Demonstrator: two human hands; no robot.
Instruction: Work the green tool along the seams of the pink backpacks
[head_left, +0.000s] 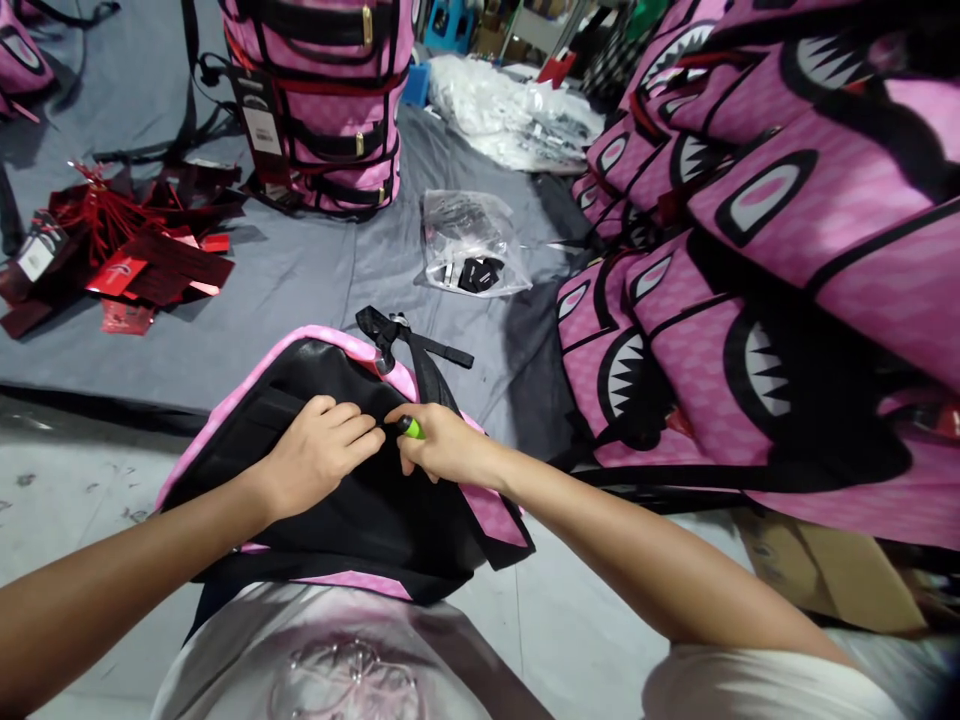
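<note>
A pink backpack (487, 510) lies in front of me, black back panel up, its black strap and buckle (409, 345) pointing away. My left hand (319, 450) rests on the black panel with fingers curled, pinching the fabric near its middle. My right hand (442, 445) is closed around a small green object, possibly a lighter (409, 428), whose tip touches the spot where my left fingers press. The two hands almost meet.
A large pile of pink backpacks with teeth and eye prints (765, 250) fills the right. A stack of pink bags (330, 100) stands at the back. Red hang tags (127, 260) lie at left, a clear bag of black buckles (469, 245) in the middle on grey cloth (300, 270).
</note>
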